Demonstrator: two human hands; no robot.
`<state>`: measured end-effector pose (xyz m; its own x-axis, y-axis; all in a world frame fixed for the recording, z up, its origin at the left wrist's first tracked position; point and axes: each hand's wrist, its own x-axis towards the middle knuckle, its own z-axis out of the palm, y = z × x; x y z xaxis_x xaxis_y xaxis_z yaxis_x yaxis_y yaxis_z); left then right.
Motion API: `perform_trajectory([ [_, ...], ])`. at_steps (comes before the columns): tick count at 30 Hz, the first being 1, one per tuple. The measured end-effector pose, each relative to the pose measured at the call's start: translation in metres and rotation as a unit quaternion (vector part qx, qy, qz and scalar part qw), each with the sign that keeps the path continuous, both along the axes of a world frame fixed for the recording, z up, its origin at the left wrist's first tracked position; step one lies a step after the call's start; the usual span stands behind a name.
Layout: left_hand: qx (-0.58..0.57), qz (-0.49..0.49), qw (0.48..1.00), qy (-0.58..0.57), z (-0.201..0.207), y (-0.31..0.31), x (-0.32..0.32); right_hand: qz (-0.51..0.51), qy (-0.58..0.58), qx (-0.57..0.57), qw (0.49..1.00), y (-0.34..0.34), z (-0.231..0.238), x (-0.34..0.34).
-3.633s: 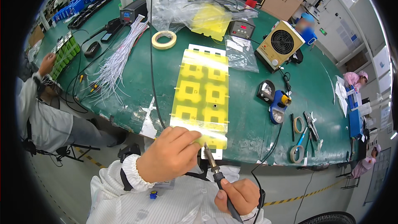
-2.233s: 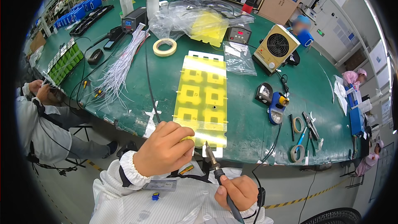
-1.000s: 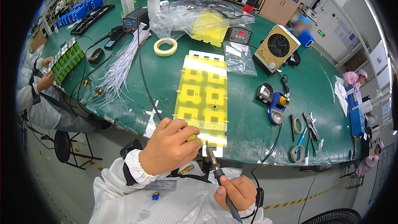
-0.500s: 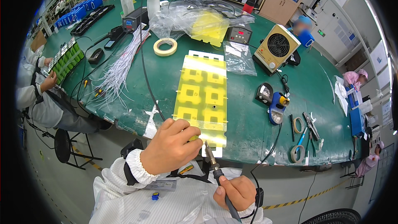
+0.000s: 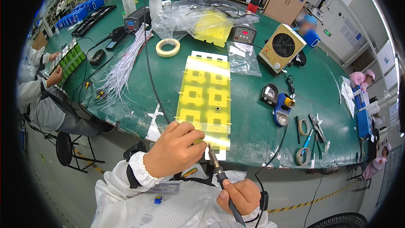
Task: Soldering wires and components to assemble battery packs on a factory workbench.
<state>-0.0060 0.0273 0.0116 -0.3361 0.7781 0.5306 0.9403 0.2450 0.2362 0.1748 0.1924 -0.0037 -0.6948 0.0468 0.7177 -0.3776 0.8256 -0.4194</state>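
My right hand (image 5: pixel 239 197) is closed round the grip of a soldering iron (image 5: pixel 220 173), whose metal tip points up and left at the near end of a yellow panel. This flat yellow panel (image 5: pixel 200 113), patterned with squares, lies lengthwise on the green table, with pale tabs showing at its far and near ends. Over the panel's near left corner is my left hand (image 5: pixel 176 148), fingers curled together close to the iron's tip. Whatever those fingers pinch is hidden. A black cable (image 5: pixel 151 76) hangs down to just behind the left hand.
White wires (image 5: pixel 119 69) and a tape roll (image 5: pixel 168 47) lie left of the panel. To the right stand an iron holder (image 5: pixel 282 112), a fan unit (image 5: pixel 282 48) and pliers (image 5: pixel 317 127). Plastic bags (image 5: pixel 181 17) lie behind. At left, a co-worker's hands hold a green battery pack (image 5: pixel 71 62).
My hands, the soldering iron and the panel hold almost still. At left, the co-worker's hands and the battery pack have shifted slightly.
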Motion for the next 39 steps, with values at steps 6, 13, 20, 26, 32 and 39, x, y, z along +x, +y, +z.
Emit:
perform_trajectory([
  [6,0.048,0.021,0.998,-0.018,0.012,-0.016,0.001,-0.001,0.008,-0.002,1.000,0.001,-0.003,0.000],
  [13,0.070,0.036,0.997,-0.018,0.014,-0.026,0.003,-0.004,0.013,0.018,1.000,-0.001,0.002,-0.001],
  [20,0.019,0.057,0.993,0.106,0.016,-0.032,0.002,-0.003,0.026,0.024,0.999,0.000,-0.001,-0.002],
  [26,0.040,0.033,0.998,0.031,0.009,-0.025,0.007,0.004,0.008,0.005,1.000,0.001,-0.002,0.000],
  [32,0.034,0.028,0.999,0.003,0.010,-0.024,0.006,-0.004,0.028,-0.009,1.000,0.001,-0.001,0.000],
  [39,0.023,0.008,1.000,0.007,0.013,-0.021,0.005,0.000,0.012,-0.010,1.000,0.003,-0.002,0.002],
])
